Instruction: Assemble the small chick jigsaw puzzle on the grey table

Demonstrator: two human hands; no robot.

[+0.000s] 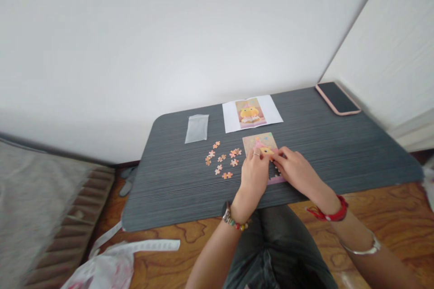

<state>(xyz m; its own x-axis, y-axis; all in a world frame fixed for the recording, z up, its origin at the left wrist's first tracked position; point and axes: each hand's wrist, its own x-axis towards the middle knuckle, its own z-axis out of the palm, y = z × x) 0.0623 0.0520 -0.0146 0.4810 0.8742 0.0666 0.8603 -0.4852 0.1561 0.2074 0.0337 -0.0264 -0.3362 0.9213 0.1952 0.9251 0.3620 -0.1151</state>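
A partly assembled jigsaw puzzle [251,143] lies on the dark table, its upper part showing a pink and yellow figure on a tan ground. My left hand [255,169] rests over its left and middle part with the fingers bent together against it. From the right, my right hand [294,167] meets it, thumb and fingers closed at the puzzle beside the left fingertips. Both hands cover much of the lower part, and any single piece between the fingers is hidden. Several loose puzzle pieces [234,162] are scattered left of my left hand.
Behind the puzzle lies a white reference sheet [274,109] with a printed yellow figure. A clear plastic bag [197,128] is left of it. A pink-edged phone [339,98] lies at the table's [162,180] back right corner. The white wall borders the back edge.
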